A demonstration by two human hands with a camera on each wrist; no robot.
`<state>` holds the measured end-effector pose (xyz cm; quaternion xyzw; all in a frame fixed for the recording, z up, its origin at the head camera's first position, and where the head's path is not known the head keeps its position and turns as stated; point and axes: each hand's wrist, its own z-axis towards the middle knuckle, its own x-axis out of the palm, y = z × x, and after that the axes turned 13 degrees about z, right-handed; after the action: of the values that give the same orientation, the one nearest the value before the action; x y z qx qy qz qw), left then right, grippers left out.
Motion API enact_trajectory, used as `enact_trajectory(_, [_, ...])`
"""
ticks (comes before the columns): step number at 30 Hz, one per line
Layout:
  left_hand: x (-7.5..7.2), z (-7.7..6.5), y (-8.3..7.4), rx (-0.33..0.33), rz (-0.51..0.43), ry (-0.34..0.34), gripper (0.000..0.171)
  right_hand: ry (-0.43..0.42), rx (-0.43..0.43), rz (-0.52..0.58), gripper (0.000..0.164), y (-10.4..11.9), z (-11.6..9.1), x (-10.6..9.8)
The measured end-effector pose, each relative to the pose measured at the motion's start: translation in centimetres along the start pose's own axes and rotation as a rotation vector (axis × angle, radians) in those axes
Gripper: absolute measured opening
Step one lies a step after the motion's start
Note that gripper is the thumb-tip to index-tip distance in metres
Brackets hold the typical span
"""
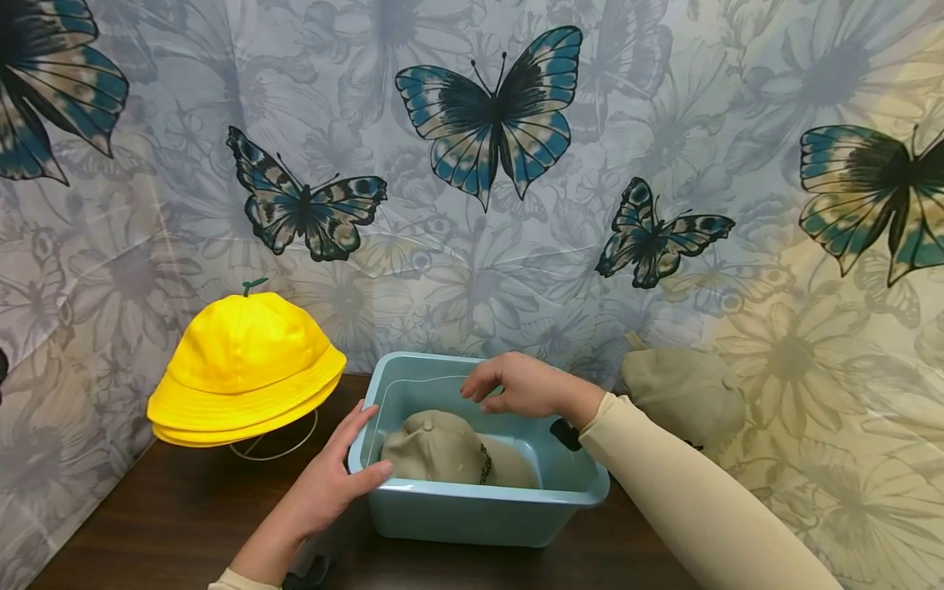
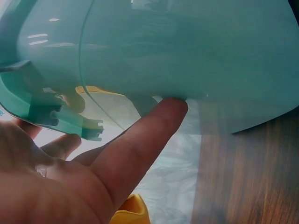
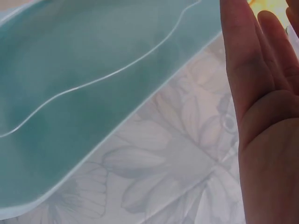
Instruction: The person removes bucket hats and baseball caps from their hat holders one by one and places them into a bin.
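Observation:
A light blue plastic bin stands on the dark wooden table, and a beige baseball cap with dark lettering by its brim lies inside. My left hand holds the bin's left end, thumb over the front rim and fingers along the side rim. In the left wrist view the thumb lies straight against the bin wall. Over the back of the bin hovers my right hand, fingers loosely bent and holding nothing. The right wrist view shows that hand's palm beside the bin wall.
Stacked yellow bucket hats, topped by a green sprout, rest on a wire stand at the left. Another beige cap stands at the right, behind my right forearm. A butterfly-print cloth hangs behind the table.

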<state>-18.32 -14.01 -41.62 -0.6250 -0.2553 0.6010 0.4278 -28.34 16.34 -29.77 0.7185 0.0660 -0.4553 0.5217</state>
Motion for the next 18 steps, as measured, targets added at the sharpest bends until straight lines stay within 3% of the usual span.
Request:
enact_trajectory(11, [0.0,0.1,0.0,-0.001,0.000,0.008,0.082,-0.044,0.054,0.071,0.040,0.1,-0.9,-0.3])
enact_trajectory(18, [0.0,0.1,0.1,0.002,0.001,0.007,0.082,-0.134,0.102,0.110,0.047,-0.3,-2.4,-0.6])
